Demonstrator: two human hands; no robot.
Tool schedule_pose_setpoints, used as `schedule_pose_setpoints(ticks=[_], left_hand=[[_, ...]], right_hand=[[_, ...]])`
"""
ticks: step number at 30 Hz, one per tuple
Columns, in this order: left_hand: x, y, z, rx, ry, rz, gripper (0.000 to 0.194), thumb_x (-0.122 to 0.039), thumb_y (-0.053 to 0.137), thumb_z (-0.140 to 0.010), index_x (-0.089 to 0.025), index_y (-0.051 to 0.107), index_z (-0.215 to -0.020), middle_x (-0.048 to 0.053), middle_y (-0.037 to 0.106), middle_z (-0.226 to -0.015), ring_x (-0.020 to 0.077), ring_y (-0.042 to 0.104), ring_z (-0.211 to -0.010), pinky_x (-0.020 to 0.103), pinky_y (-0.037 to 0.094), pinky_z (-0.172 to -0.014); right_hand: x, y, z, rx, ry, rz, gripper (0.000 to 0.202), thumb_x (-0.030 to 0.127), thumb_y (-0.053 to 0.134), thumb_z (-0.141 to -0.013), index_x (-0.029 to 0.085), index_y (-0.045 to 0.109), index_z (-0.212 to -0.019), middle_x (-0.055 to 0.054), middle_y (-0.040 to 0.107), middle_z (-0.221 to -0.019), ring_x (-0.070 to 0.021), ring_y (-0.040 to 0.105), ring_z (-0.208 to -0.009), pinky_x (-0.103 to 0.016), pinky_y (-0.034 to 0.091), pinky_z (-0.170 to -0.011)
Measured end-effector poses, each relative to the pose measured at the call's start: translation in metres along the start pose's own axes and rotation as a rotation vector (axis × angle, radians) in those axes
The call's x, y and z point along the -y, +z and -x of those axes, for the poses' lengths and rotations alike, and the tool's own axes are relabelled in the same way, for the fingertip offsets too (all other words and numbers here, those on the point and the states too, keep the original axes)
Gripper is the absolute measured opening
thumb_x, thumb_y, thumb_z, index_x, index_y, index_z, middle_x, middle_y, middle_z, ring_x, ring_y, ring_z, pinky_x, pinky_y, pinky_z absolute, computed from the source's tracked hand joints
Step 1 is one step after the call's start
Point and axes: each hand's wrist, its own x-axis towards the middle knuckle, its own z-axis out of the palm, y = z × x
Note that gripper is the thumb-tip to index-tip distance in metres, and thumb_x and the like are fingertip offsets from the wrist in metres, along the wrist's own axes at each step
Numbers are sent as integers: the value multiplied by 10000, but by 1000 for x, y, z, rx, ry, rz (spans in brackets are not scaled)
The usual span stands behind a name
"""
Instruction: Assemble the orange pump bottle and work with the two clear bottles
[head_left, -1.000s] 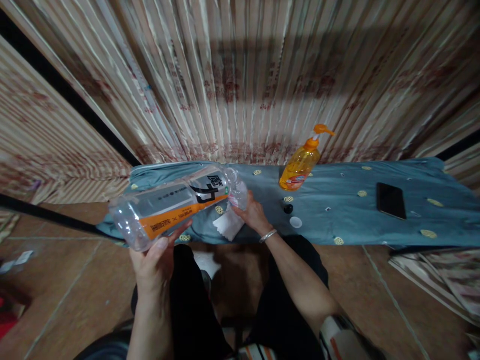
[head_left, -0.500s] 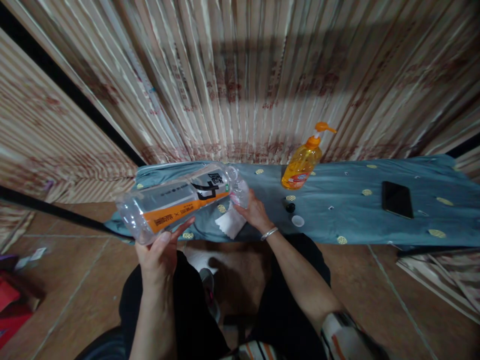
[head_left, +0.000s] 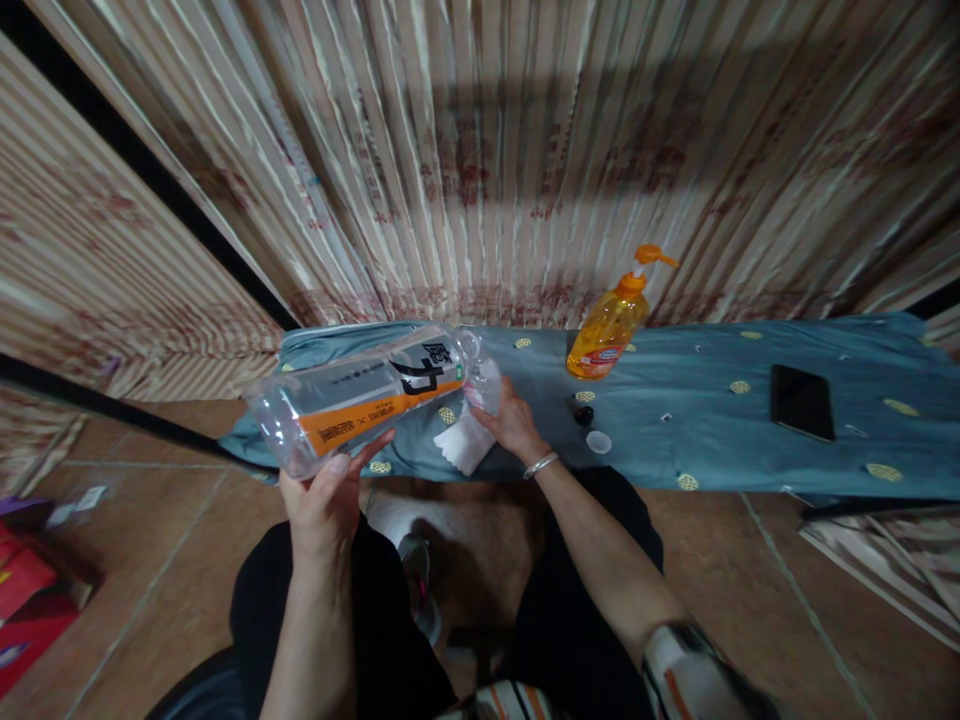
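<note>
My left hand [head_left: 322, 500] supports a large clear plastic bottle [head_left: 367, 390] from below near its base, thumb and fingers against its side. The bottle lies tilted in the air above the cloth, its black-and-orange label facing up and its neck end pointing right. At that neck end, my right hand [head_left: 514, 420] is closed on a white tissue [head_left: 466, 442], which wraps about the bottle's top and hangs down onto the cloth. The tissue and fingers partly hide the bottle's mouth. A silver bangle circles my right wrist.
A pump bottle [head_left: 607, 325] of orange liquid stands on the teal-covered table [head_left: 697, 420]. Nearer me lie a small black cap [head_left: 583, 414] and a translucent round lid [head_left: 598, 442]. A dark phone [head_left: 802, 401] rests at the right. Striped curtain [head_left: 495, 150] hangs behind.
The whole view has shifted slightly, with the scene sitting a little further right. Both hands keep their holds on the bottle and tissue, with hardly any other movement.
</note>
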Motion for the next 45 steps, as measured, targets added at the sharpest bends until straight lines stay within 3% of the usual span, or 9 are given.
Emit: schedule_pose_setpoints(ticks=[4, 9, 13, 21, 25, 33, 39, 45], left_hand=[[-1, 3, 1, -16, -1, 1, 628, -382, 1006, -574, -270, 792, -1154, 127, 795, -1274, 431, 774, -1209, 757, 653, -1007], [-2, 3, 1, -24, -11, 2, 576, -369, 1015, -561, -292, 810, -1094, 87, 814, -1247, 378, 793, -1128, 731, 668, -998], [-1, 2, 1, -17, -5, 5, 557, -372, 1012, -576, -283, 815, -1090, 94, 819, -1229, 395, 791, -1146, 740, 657, -1009], [-1, 3, 0, -21, 21, 23, 618, -342, 1013, -568, -302, 824, -1154, 90, 805, -1316, 336, 788, -1068, 632, 718, -909], [-1, 4, -1, -33, 40, 51, 618, -355, 1025, -530, -298, 838, -1116, 84, 815, -1251, 305, 794, -979, 515, 749, -770], [-3, 5, 0, -24, 16, 32, 656, -335, 1022, -549, -323, 832, -1177, 79, 813, -1280, 323, 794, -1022, 636, 719, -905], [-4, 5, -2, -35, 19, 47, 697, -324, 1036, -530, -338, 833, -1197, 68, 805, -1313, 307, 797, -1021, 565, 740, -853], [-5, 6, -3, -17, 16, 39, 661, -321, 1033, -539, -319, 835, -1170, 75, 817, -1279, 311, 806, -1014, 594, 733, -883]], right_hand=[[1, 0, 1, 6, 1, -5, 541, 339, 791, -1012, 134, 543, -1447, -180, 819, -1322, -309, 802, -1231, -312, 566, -961], [1, 0, 0, -9, 0, -1, 499, 333, 800, -997, 169, 561, -1403, -157, 827, -1303, -301, 808, -1205, -304, 562, -931], [1, 1, 0, -18, -9, 6, 536, 331, 804, -996, 154, 552, -1434, -168, 831, -1292, -299, 816, -1179, -299, 564, -906], [2, -1, 0, 2, -8, 33, 576, 348, 802, -1012, 135, 543, -1480, -175, 832, -1291, -304, 820, -1183, -298, 573, -909], [2, -1, 0, 0, -4, 55, 588, 351, 810, -1005, 131, 548, -1482, -179, 834, -1280, -305, 823, -1172, -296, 576, -898], [2, 0, 0, 13, 0, 62, 584, 368, 783, -1026, 121, 531, -1492, -185, 825, -1299, -305, 811, -1192, -296, 559, -912], [3, -1, 0, 5, 3, 60, 576, 371, 788, -1018, 150, 534, -1486, -162, 833, -1275, -299, 819, -1159, -295, 557, -891], [4, -2, 1, 12, 3, 47, 563, 355, 787, -1018, 144, 531, -1473, -169, 827, -1290, -295, 810, -1182, -293, 547, -905]])
